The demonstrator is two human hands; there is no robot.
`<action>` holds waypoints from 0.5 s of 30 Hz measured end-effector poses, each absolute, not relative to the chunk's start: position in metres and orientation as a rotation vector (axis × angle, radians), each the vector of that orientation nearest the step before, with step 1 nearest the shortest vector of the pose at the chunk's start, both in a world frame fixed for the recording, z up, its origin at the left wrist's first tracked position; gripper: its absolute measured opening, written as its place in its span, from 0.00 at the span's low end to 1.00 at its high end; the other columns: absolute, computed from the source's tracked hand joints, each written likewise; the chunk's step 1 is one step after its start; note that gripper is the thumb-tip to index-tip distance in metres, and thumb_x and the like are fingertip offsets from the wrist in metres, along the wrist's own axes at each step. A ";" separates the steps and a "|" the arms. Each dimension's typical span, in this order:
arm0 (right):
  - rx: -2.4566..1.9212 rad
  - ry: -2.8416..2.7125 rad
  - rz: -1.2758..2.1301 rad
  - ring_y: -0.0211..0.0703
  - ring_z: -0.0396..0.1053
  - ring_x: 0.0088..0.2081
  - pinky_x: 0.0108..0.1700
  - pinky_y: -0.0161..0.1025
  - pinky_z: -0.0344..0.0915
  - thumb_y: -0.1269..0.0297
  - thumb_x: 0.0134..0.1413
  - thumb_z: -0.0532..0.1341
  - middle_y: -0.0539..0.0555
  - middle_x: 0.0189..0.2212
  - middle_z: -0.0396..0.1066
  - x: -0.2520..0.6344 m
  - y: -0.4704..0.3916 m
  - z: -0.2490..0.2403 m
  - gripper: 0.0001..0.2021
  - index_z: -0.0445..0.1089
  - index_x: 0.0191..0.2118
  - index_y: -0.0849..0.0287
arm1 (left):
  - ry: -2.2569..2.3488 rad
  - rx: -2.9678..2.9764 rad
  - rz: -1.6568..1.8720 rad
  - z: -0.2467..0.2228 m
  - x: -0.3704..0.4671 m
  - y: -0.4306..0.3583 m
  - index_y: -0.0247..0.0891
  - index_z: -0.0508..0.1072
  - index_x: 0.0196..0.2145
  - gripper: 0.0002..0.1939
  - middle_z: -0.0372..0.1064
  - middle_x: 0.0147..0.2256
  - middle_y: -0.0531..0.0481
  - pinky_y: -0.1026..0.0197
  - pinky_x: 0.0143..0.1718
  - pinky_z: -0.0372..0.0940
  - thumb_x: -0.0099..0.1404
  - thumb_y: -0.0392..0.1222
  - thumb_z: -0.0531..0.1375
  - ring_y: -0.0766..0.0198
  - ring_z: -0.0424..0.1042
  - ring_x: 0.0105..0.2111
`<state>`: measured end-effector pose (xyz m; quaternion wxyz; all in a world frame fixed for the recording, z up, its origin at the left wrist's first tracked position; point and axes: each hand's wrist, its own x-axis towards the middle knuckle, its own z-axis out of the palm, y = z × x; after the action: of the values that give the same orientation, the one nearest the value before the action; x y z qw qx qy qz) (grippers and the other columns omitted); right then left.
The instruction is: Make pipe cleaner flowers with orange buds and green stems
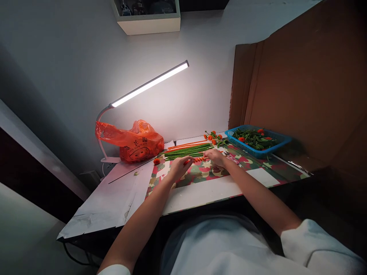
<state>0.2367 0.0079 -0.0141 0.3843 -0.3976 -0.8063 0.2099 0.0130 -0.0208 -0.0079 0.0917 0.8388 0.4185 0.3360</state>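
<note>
Between my hands stretches a coiled orange strip (199,160), its turns like a spiral, low over the patterned mat. My left hand (180,167) is closed on its left end. The fingers of my right hand (215,157) pinch the other end, and that end is hidden by them. Just behind both hands lies a bundle of long green stems (186,151). Straight orange strips (189,144) are laid out further back, near the wall. To the right of my right hand rests a pink-handled tool (233,158), partly covered by my forearm.
A blue basket (259,154) of green stems and orange flower heads stands at the right, before a cardboard panel (298,88). Orange flowers (211,137) lie at the back. Left are an orange plastic bag (140,143), a lit lamp (150,84) and one orange flower head (156,161).
</note>
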 end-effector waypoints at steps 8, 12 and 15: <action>-0.797 -1.858 1.027 0.39 0.62 0.28 0.34 0.37 0.59 0.41 0.48 0.57 0.51 0.23 0.63 0.234 0.002 -0.006 0.24 0.64 0.22 0.60 | 1.055 2.032 1.075 -0.008 0.015 -0.018 0.34 0.73 0.35 0.22 0.60 0.21 0.54 0.67 0.21 0.49 0.61 0.57 0.54 0.71 0.53 0.21; -0.806 -1.840 0.965 0.36 0.57 0.26 0.31 0.36 0.56 0.44 0.47 0.60 0.48 0.22 0.59 0.229 0.002 -0.007 0.22 0.63 0.21 0.60 | 1.044 1.966 1.075 -0.007 0.015 -0.019 0.34 0.73 0.37 0.23 0.60 0.23 0.53 0.68 0.20 0.49 0.60 0.59 0.54 0.71 0.54 0.22; -0.818 -1.802 0.958 0.36 0.56 0.25 0.31 0.36 0.56 0.46 0.46 0.60 0.48 0.21 0.59 0.226 0.002 -0.008 0.21 0.61 0.19 0.60 | 1.081 1.910 1.041 -0.009 0.016 -0.021 0.35 0.73 0.39 0.24 0.55 0.21 0.55 0.68 0.19 0.48 0.59 0.60 0.55 0.72 0.51 0.20</action>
<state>0.2262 0.0022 -0.0082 0.4544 -0.3313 -0.7301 0.3881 0.0156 -0.0206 -0.0088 0.3487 0.7369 0.4172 0.4017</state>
